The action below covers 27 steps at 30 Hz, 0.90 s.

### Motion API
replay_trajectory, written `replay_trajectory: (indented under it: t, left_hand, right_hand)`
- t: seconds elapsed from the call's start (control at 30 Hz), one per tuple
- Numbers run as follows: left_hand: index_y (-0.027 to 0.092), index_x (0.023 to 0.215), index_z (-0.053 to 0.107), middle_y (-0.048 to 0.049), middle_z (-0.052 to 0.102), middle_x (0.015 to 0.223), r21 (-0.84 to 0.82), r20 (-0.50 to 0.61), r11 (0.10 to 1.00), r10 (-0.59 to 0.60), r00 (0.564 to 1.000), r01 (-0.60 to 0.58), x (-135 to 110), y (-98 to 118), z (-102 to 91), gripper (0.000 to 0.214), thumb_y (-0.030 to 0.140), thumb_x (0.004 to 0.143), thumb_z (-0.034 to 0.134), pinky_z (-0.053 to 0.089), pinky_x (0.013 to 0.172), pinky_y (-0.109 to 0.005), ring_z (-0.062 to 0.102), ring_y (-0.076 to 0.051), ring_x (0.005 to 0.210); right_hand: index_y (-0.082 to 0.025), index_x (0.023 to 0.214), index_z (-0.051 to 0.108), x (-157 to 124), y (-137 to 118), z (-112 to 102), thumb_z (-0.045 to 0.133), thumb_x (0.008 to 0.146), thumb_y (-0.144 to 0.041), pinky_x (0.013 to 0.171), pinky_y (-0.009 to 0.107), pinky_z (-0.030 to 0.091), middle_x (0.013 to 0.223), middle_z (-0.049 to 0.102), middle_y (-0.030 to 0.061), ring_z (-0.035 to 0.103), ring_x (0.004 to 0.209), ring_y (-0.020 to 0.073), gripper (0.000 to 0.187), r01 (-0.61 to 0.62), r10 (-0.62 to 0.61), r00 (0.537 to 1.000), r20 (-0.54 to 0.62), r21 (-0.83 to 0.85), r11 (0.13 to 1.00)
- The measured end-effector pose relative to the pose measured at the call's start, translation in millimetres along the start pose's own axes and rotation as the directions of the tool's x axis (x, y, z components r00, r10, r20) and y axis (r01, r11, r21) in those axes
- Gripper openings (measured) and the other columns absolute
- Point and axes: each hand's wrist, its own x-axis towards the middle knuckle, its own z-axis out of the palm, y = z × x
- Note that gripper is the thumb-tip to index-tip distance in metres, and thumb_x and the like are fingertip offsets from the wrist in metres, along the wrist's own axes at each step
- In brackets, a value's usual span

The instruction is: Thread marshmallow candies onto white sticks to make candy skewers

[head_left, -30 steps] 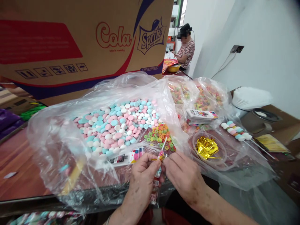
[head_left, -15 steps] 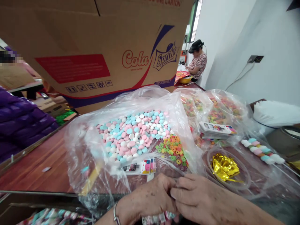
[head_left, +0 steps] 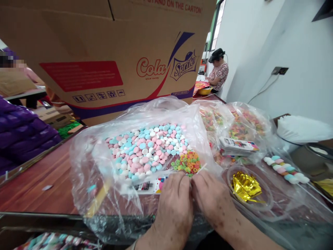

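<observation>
My left hand and my right hand meet at the table's near side, fingers pinched together and knuckles up. What they pinch is mostly hidden; a thin white stick end pokes out beyond the right fingers. Just ahead of them lie colourful ring candies and a heap of pink, blue and white round candies on clear plastic bags. A printed card lies partly behind my left hand.
Right of my hands are a tub of gold foil strips, a stack of cards and a marshmallow-like twisted candy stick. A large carton stands behind. Wrapped candies fill a lower-left box. A co-worker sits far back.
Both hands have moved up and forward towards the ring candies, still together. The wrapped, printed piece below them has gone out of sight, and a white stick end shows beyond the right fingers.
</observation>
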Motion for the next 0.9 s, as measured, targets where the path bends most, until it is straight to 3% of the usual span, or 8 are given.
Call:
replay_trajectory:
  t: [0.1, 0.2, 0.27, 0.33, 0.43, 0.6, 0.77, 0.9]
  left_hand:
    - [0.021, 0.093, 0.065, -0.0072, 0.069, 0.086, -0.364, -0.028, 0.912, -0.211, 0.977, 0.186, -6, 3, -6.3, 0.007, 0.02, 0.088, 0.059, 0.05, 0.077, -0.037, 0.063, -0.024, 0.08]
    - [0.021, 0.079, 0.064, -0.0028, 0.065, 0.068, -0.655, 0.411, 0.356, -0.573, 0.709, 0.667, 0, 1, -14.7, 0.033, 0.047, 0.094, 0.051, 0.047, 0.063, -0.031, 0.058, -0.02, 0.063]
    - [0.02, 0.091, 0.067, -0.0051, 0.071, 0.078, -0.692, 0.601, -0.066, -0.606, 0.522, 0.719, 11, -5, -25.1, 0.043, 0.058, 0.093, 0.047, 0.049, 0.065, -0.032, 0.062, -0.021, 0.067]
    - [0.02, 0.101, 0.069, -0.0068, 0.074, 0.089, -0.776, 0.596, -0.238, -0.58, 0.556, 0.584, 22, -13, -41.9, 0.05, 0.064, 0.09, 0.048, 0.051, 0.073, -0.034, 0.066, -0.023, 0.076]
    - [0.02, 0.073, 0.075, -0.0079, 0.073, 0.066, -0.814, 0.579, -0.181, -0.316, 0.751, 0.552, 27, -25, -69.8, 0.066, 0.077, 0.084, 0.043, 0.05, 0.073, -0.037, 0.066, -0.024, 0.064]
    - [0.017, 0.092, 0.077, -0.01, 0.077, 0.083, -0.611, 0.771, -0.182, -0.359, 0.526, 0.771, 19, -32, -73.8, 0.057, 0.064, 0.091, 0.046, 0.049, 0.076, -0.034, 0.069, -0.025, 0.08]
    - [0.017, 0.095, 0.073, -0.0111, 0.072, 0.098, -0.84, 0.526, -0.196, -0.522, 0.671, 0.506, 11, -18, -51.6, 0.04, 0.053, 0.077, 0.073, 0.051, 0.086, -0.038, 0.066, -0.029, 0.097]
    - [0.021, 0.094, 0.07, -0.001, 0.068, 0.079, -0.887, 0.382, -0.135, -0.752, 0.538, 0.442, 2, -8, -43.7, 0.036, 0.028, 0.064, 0.089, 0.054, 0.072, -0.027, 0.067, -0.019, 0.081]
  right_hand:
    - [-0.019, 0.082, 0.056, 13, 1, -3, 0.043, 0.094, -0.013, 0.061, 0.029, 0.04, 0.07, 0.058, 0.0031, 0.055, 0.067, 0.018, 0.018, -0.14, 0.153, 0.986, -0.072, 0.16, 0.977]
    - [-0.019, 0.085, 0.054, 18, -17, -14, 0.043, 0.093, -0.012, 0.064, 0.027, 0.044, 0.074, 0.059, 0.0029, 0.056, 0.069, 0.0161, 0.016, -0.139, 0.177, 0.982, -0.063, 0.391, 0.91]
    - [-0.02, 0.084, 0.054, 17, -31, -17, 0.043, 0.091, -0.01, 0.062, 0.026, 0.044, 0.073, 0.058, 0.0027, 0.055, 0.068, 0.0157, 0.016, -0.044, 0.087, 0.994, -0.064, 0.493, 0.869]
    - [-0.02, 0.084, 0.053, 15, -39, -16, 0.044, 0.09, -0.01, 0.059, 0.026, 0.043, 0.071, 0.056, 0.0024, 0.054, 0.066, 0.0156, 0.015, 0.017, 0.025, 0.997, -0.069, 0.555, 0.831]
    - [-0.02, 0.081, 0.052, 13, -36, -10, 0.043, 0.09, -0.009, 0.057, 0.023, 0.042, 0.069, 0.055, 0.0008, 0.053, 0.063, 0.0136, 0.016, -0.097, 0.108, 0.994, 0.019, 0.613, 0.784]
    - [-0.019, 0.081, 0.054, 17, -35, -5, 0.045, 0.089, -0.009, 0.058, 0.023, 0.043, 0.07, 0.055, 0.0013, 0.054, 0.065, 0.0136, 0.016, -0.086, 0.114, 0.994, -0.005, 0.618, 0.782]
    - [-0.02, 0.084, 0.054, 13, -56, 0, 0.046, 0.09, -0.011, 0.066, 0.022, 0.052, 0.073, 0.061, 0.001, 0.062, 0.068, 0.0134, 0.014, -0.211, 0.156, 0.977, 0.147, 0.777, 0.592]
    - [-0.017, 0.104, 0.057, 4, -71, 11, 0.045, 0.094, -0.014, 0.078, 0.025, 0.055, 0.095, 0.068, 0.0075, 0.066, 0.087, 0.0166, 0.016, -0.271, 0.161, 0.962, 0.219, 0.781, 0.562]
